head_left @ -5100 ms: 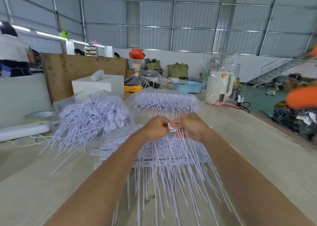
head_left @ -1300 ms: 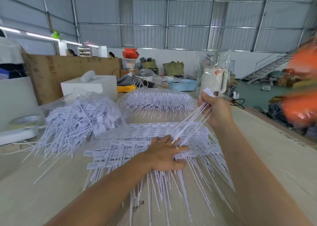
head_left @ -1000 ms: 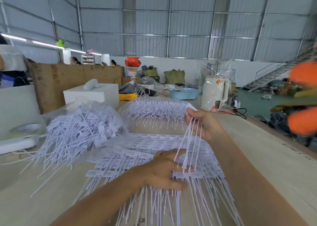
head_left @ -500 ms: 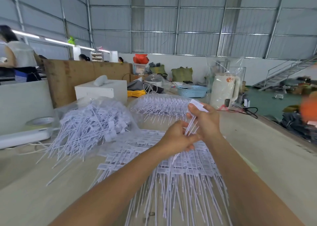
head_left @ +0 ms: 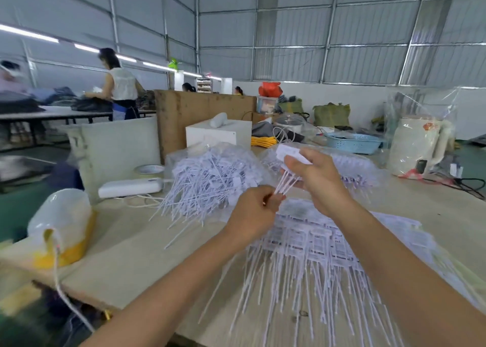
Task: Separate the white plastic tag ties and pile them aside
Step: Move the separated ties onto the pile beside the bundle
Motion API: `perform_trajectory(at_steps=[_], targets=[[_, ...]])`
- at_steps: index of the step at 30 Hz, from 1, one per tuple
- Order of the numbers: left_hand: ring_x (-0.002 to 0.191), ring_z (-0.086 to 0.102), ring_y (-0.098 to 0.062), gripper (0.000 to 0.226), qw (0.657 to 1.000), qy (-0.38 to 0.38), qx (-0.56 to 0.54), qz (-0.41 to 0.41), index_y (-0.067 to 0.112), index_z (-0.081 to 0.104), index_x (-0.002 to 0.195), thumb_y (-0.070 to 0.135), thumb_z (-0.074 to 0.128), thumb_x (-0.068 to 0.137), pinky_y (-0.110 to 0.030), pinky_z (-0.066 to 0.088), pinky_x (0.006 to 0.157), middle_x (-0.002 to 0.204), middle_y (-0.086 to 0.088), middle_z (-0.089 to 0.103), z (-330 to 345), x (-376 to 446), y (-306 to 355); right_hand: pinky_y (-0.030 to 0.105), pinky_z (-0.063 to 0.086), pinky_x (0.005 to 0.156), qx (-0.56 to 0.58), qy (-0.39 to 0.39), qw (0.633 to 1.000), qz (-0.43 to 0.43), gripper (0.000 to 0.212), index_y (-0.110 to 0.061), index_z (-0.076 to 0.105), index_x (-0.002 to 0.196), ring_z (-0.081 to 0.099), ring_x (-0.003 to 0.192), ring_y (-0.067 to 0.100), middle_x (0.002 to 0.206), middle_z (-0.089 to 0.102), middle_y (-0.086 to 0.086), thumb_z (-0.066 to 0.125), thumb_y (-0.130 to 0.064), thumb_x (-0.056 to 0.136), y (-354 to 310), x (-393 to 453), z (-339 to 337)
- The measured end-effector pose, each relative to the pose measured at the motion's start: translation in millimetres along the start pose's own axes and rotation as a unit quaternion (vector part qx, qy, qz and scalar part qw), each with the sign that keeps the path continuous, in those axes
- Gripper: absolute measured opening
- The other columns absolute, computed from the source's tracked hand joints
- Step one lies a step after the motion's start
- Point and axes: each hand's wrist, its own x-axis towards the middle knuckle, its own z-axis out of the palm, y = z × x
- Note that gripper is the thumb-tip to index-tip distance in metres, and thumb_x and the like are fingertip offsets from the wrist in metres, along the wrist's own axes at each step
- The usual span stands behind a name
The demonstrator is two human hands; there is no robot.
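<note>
My right hand (head_left: 318,178) holds a small bunch of white tag ties (head_left: 288,182) by their flat label ends, raised above the table. My left hand (head_left: 253,212) pinches the thin tails of that same bunch just below. Under both hands lies a flat sheet of joined tag ties (head_left: 323,244), tails pointing toward me. To the left sits a loose pile of separated ties (head_left: 210,175) on clear plastic. Another bagged batch of ties (head_left: 352,167) lies behind my right hand.
A wooden table (head_left: 136,244) carries a white and yellow bagged bundle (head_left: 61,223) at the left edge, a white power strip (head_left: 130,187), a tape roll (head_left: 151,169), a white box (head_left: 218,134), a blue basket (head_left: 353,142) and a wrapped kettle (head_left: 418,145). A person (head_left: 119,84) works at a far table.
My right hand pulled a bunch of ties up off the sheet while my left pressed it down; then my left hand rose and took the tails. The view has swung left.
</note>
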Motion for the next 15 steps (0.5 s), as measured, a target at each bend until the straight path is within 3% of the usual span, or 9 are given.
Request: perform_trajectory(at_steps=[3,5,6,8,10,11,12,13,15], targets=[[0.058,0.046,-0.017,0.011,0.997,0.051,0.059,-0.002,0.019,0.058,0.102,0.014,0.051,0.095,-0.029,0.037,0.062,0.065,-0.003,0.051,-45,-12,-26,0.044,0.056,0.068,-0.009,-0.059,0.998,0.000,0.013,-0.016,0.066,0.081,0.063,0.068,0.025,0.083,0.063,0.012,0.059,-0.010,0.090,0,2,47],[0.069,0.058,-0.025,0.025,0.992,0.074,0.099,-0.012,0.016,0.060,0.115,0.006,0.050,0.094,-0.029,0.042,0.069,0.079,-0.011,0.064,-73,-16,-42,0.032,0.057,0.063,-0.028,-0.113,0.993,0.021,0.010,-0.010,0.065,0.098,0.064,0.069,0.020,0.096,0.060,0.015,0.058,-0.014,0.092,8,5,75],[0.079,0.062,-0.029,0.027,0.986,0.080,0.144,-0.022,0.010,0.063,0.115,0.003,0.049,0.093,-0.029,0.042,0.074,0.091,-0.015,0.069,-85,-15,-50,0.032,0.058,0.069,-0.060,-0.134,0.988,0.043,0.022,-0.007,0.062,0.112,0.066,0.076,0.021,0.105,0.059,0.014,0.057,-0.017,0.093,13,8,87],[0.083,0.060,-0.031,0.025,0.965,0.076,0.248,-0.049,0.001,0.069,0.105,0.000,0.049,0.090,-0.028,0.036,0.073,0.101,-0.019,0.069,-105,-10,-66,0.037,0.054,0.079,-0.200,-0.170,0.964,0.047,0.026,-0.001,0.062,0.112,0.065,0.090,0.027,0.107,0.061,0.014,0.054,-0.016,0.093,22,13,104],[0.084,0.057,-0.033,0.020,0.948,0.056,0.300,-0.086,-0.006,0.066,0.093,-0.001,0.046,0.089,-0.029,0.031,0.069,0.100,-0.024,0.066,-116,1,-77,0.034,0.048,0.073,-0.340,-0.194,0.920,0.024,0.017,0.002,0.063,0.085,0.059,0.088,0.029,0.090,0.060,0.015,0.049,-0.007,0.091,29,16,112],[0.088,0.058,-0.034,0.020,0.944,0.045,0.312,-0.096,-0.007,0.063,0.088,0.000,0.045,0.090,-0.029,0.032,0.069,0.098,-0.025,0.065,-117,9,-82,0.034,0.046,0.076,-0.391,-0.200,0.898,0.025,0.012,0.001,0.060,0.087,0.056,0.096,0.031,0.096,0.057,0.015,0.049,-0.004,0.089,34,19,114],[0.092,0.058,-0.035,0.021,0.941,0.033,0.321,-0.099,-0.007,0.061,0.086,0.001,0.043,0.092,-0.029,0.033,0.070,0.097,-0.024,0.065,-115,18,-86,0.033,0.044,0.084,-0.429,-0.207,0.879,0.032,0.015,0.002,0.056,0.101,0.049,0.114,0.034,0.118,0.051,0.018,0.049,-0.003,0.089,38,23,114],[0.096,0.058,-0.035,0.023,0.940,0.021,0.326,-0.100,-0.007,0.062,0.089,0.001,0.041,0.093,-0.028,0.036,0.074,0.099,-0.024,0.065,-110,27,-89,0.034,0.041,0.097,-0.454,-0.207,0.866,0.034,0.037,0.005,0.045,0.124,0.034,0.132,0.037,0.143,0.030,0.022,0.051,-0.002,0.088,43,29,113],[0.100,0.058,-0.034,0.024,0.938,0.006,0.334,-0.096,-0.008,0.062,0.095,-0.003,0.039,0.092,-0.028,0.039,0.077,0.103,-0.023,0.064,-96,49,-93,0.042,0.029,0.112,-0.457,-0.189,0.867,0.055,0.082,-0.001,-0.001,0.149,-0.003,0.144,0.039,0.154,-0.023,0.016,0.054,-0.001,0.088,46,36,109]])
